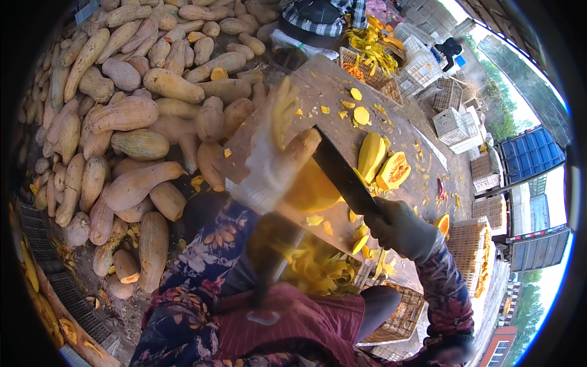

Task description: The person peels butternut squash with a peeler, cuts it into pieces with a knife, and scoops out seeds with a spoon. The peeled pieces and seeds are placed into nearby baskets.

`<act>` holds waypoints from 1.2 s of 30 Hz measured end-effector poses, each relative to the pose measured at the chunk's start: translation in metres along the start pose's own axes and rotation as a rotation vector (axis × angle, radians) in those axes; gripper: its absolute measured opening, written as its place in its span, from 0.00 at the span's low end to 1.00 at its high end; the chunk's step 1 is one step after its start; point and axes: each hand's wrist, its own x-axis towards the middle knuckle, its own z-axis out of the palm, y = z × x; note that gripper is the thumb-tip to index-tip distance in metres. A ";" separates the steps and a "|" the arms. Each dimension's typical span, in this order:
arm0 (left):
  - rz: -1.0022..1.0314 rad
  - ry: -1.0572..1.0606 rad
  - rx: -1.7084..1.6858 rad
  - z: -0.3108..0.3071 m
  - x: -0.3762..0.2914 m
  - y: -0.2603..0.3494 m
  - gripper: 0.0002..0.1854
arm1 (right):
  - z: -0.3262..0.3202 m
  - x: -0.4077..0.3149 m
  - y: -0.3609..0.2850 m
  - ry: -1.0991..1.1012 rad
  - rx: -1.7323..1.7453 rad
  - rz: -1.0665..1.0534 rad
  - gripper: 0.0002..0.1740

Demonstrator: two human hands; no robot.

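Observation:
My right hand [403, 229], in a grey glove, grips the handle of a broad dark-bladed knife [346, 174]. The blade crosses in front of a partly peeled squash [314, 188], whose exposed flesh is smooth and yellow. Its tan, unpeeled neck [305, 142] points toward the far side of the board. At the squash's left is my left hand [273, 151], in a pale stained glove, blurred with the fingers stretched upward; whether it grips the squash is unclear. Peeled squash halves [383, 160], one showing its seed cavity, lie on the wooden board [316, 91] beyond the blade.
A large heap of unpeeled squashes [133, 114] fills the ground at left. Peelings [321, 270] lie below the board's near edge. Plastic crates [467, 252] line the right. A person in a checked garment [316, 18] sits beyond the board; another bends among crates farther off.

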 end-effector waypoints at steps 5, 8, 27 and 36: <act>-0.175 -0.283 -0.044 0.019 0.027 0.021 0.27 | -0.012 0.005 -0.009 -0.054 -0.132 0.057 0.12; -0.180 -0.211 0.252 0.016 0.023 0.019 0.19 | -0.020 0.009 -0.015 -0.110 -0.123 0.163 0.13; -0.368 -0.075 0.745 -0.071 -0.050 -0.136 0.27 | 0.133 0.138 0.140 -0.020 -0.229 -0.480 0.16; -0.970 0.509 -0.864 -0.020 -0.185 -0.037 0.38 | 0.155 0.126 0.107 -0.104 -0.253 0.030 0.17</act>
